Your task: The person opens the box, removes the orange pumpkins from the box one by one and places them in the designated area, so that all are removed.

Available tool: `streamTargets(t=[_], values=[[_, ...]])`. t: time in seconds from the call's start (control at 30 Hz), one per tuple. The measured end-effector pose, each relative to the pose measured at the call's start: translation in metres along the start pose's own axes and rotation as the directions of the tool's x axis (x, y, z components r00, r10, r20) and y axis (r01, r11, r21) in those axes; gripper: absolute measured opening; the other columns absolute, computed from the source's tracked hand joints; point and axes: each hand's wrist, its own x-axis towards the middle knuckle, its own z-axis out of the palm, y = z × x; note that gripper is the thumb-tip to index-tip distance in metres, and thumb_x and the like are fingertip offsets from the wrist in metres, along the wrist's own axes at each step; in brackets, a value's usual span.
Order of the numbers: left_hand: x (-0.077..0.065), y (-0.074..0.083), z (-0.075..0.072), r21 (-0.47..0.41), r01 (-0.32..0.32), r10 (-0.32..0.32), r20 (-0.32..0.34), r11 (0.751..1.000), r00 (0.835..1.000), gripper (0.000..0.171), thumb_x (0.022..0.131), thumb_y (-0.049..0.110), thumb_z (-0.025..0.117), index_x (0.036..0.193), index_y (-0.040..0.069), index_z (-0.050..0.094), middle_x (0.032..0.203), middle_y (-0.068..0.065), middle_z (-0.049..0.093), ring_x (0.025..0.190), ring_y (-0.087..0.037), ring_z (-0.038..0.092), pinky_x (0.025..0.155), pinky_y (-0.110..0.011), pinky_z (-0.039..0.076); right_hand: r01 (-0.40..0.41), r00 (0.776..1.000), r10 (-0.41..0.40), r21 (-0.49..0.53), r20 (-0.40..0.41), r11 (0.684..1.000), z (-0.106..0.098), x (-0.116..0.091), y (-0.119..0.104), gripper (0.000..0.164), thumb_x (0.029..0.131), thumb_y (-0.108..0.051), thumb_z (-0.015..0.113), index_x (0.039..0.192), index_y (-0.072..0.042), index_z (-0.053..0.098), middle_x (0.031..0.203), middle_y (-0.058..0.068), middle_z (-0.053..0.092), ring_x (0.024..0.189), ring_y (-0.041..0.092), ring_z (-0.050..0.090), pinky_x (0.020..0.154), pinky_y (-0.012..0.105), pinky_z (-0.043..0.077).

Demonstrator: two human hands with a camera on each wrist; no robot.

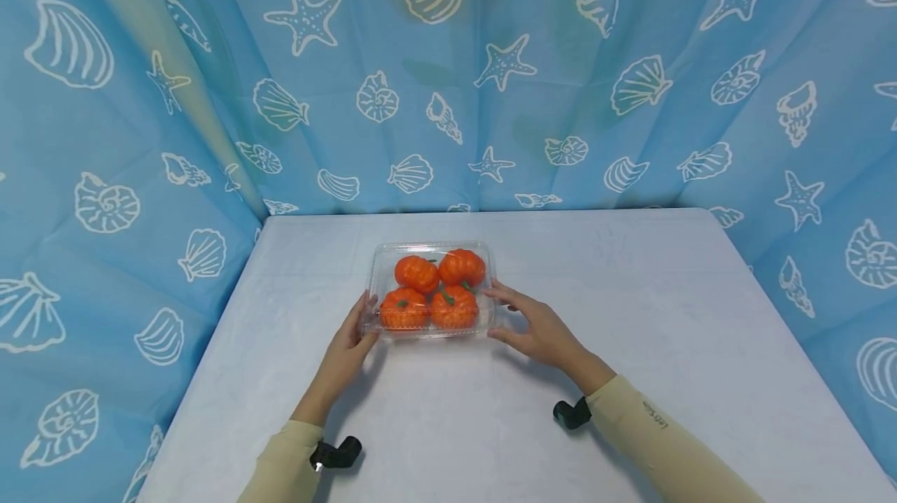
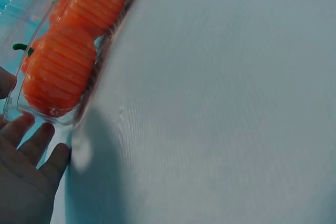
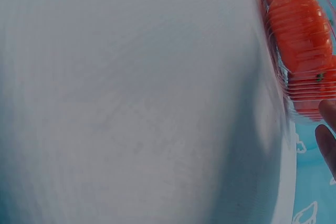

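A clear plastic clamshell box [image 1: 382, 269] lies on the white table with its see-through lid over several small orange pumpkins [image 1: 454, 307] with green stems. At the box's left side is my left hand [image 1: 348, 341], its fingers [image 2: 37, 144] extended and touching the near corner in the left wrist view. Across from it, my right hand [image 1: 536, 330] has its fingertips and thumb at the right side, fingers mostly straight. Only the fingertips of the right hand show at the edge of the right wrist view, beside the ribbed plastic wall.
The white table [image 1: 631, 293] extends on all sides of the box. Behind it and along both sides hangs a blue curtain [image 1: 476, 121] printed with white shells and starfish. Each wrist carries a small black camera mount, the left one [image 1: 338, 453] and the right one [image 1: 571, 414].
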Motion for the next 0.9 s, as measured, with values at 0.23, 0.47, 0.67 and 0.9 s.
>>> streamTargets(t=[0.23,0.47,0.67,0.9], values=[[-0.001,-0.002,-0.004,-0.032,0.008,-0.007,0.024,0.999,1.000,0.071,0.105,0.008,0.055,0.164,0.015,0.018,0.165,-0.012,0.030,0.153,-0.032,0.023,0.122,-0.052,0.021,0.018,1.000,-0.018,0.009,0.005,1.000,0.003,0.000,0.001,0.065,0.091,-0.026,0.079,0.149,-0.016,0.052,0.158,0.009,0.044,0.125,0.027,0.061,0.101,0.049,0.053],[-0.002,0.001,-0.003,-0.034,0.027,-0.025,0.052,0.999,0.998,0.076,0.105,0.018,0.058,0.165,0.016,0.011,0.166,-0.013,0.026,0.154,-0.034,0.019,0.122,-0.057,0.017,0.056,0.998,-0.056,0.002,-0.008,0.998,0.003,0.000,0.002,0.064,0.091,-0.028,0.078,0.149,-0.016,0.053,0.157,0.010,0.046,0.130,0.026,0.058,0.099,0.049,0.054],[-0.001,-0.003,-0.006,-0.010,0.018,-0.018,0.060,1.000,0.998,0.078,0.103,0.022,0.061,0.165,0.014,0.014,0.166,-0.013,0.028,0.153,-0.034,0.023,0.122,-0.057,0.019,0.075,0.996,-0.076,-0.017,-0.042,0.997,0.001,-0.001,-0.001,0.064,0.089,-0.027,0.081,0.146,-0.015,0.053,0.154,0.011,0.050,0.121,0.025,0.062,0.097,0.047,0.055],[-0.004,-0.004,-0.012,0.004,0.036,-0.036,0.085,0.999,0.996,0.080,0.103,0.025,0.063,0.165,0.019,0.013,0.166,-0.009,0.027,0.154,-0.031,0.019,0.122,-0.052,0.020,0.084,0.995,-0.083,0.004,-0.062,0.996,-0.001,0.000,-0.004,0.064,0.088,-0.028,0.082,0.146,-0.020,0.056,0.152,0.011,0.052,0.117,0.026,0.063,0.095,0.049,0.056]])
